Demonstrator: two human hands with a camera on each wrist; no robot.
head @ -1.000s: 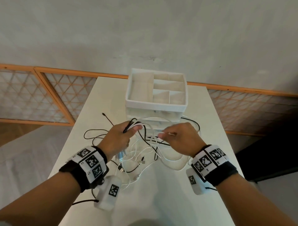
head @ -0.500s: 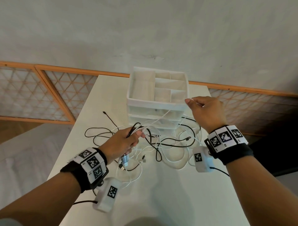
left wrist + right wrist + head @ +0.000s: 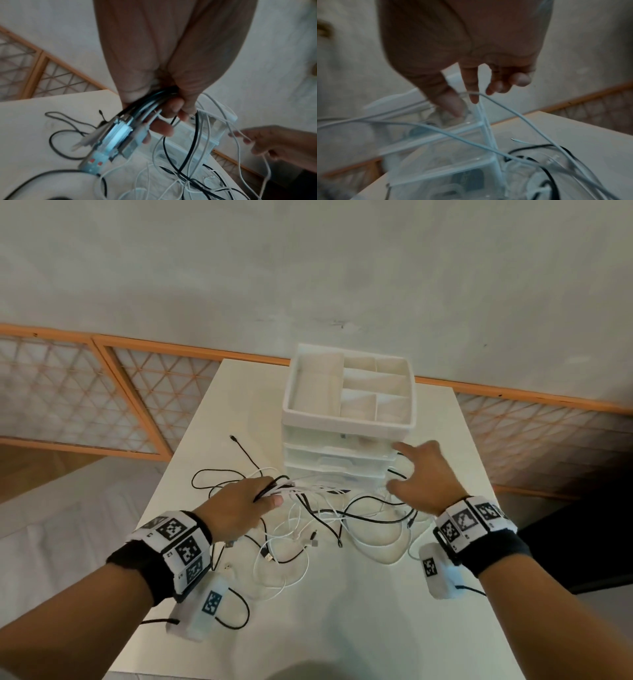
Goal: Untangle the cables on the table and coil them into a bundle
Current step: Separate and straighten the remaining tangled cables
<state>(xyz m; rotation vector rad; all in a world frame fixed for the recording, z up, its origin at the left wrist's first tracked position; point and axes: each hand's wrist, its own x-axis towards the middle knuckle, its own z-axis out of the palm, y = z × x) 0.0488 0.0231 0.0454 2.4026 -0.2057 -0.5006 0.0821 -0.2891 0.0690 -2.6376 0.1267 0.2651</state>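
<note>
A tangle of black and white cables (image 3: 371, 520) lies on the white table (image 3: 318, 631) in front of a drawer unit. My left hand (image 3: 270, 495) grips several cable ends in a bundle (image 3: 150, 104), with their plugs (image 3: 118, 135) sticking out below the fist (image 3: 164, 121). My right hand (image 3: 397, 467) hovers with spread fingers at the drawer unit's front right corner. In the right wrist view a white cable (image 3: 530, 121) runs across the tips of the straight fingers (image 3: 473, 97). Whether they pinch it is unclear.
A white plastic drawer unit (image 3: 342, 455) with a compartment tray on top (image 3: 291, 392) stands at the table's far middle. A loose black cable (image 3: 212, 474) loops off to the left. A wooden lattice screen (image 3: 68, 392) runs behind. The table edges drop off left and right.
My right hand pulled a white cable up and right, then came back down to the drawer unit's front corner with fingers spread. The left hand keeps its hold on the bundle.
</note>
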